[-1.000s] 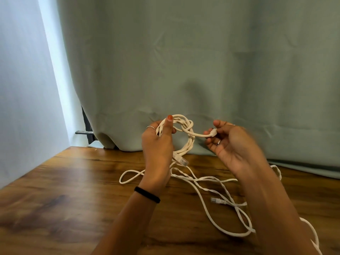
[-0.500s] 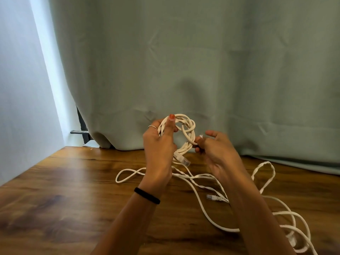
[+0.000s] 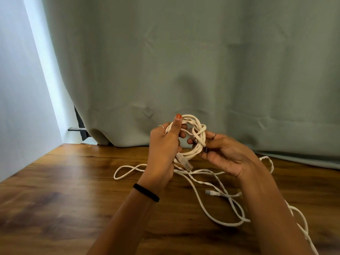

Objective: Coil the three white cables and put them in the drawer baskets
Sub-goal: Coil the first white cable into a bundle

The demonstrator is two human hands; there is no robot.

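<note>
Head cam: coiled cable held btwn both hands' fingers.

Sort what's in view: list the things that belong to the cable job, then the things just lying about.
Job:
coil, gripped by left hand and right hand
loose cables on the table

Lying about:
curtain
black bracket by the wall

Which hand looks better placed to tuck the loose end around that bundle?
Probably the right hand: its fingers pinch the coiled cable at its wrapped side, while the left hand grips the loops, keeping them together.
</note>
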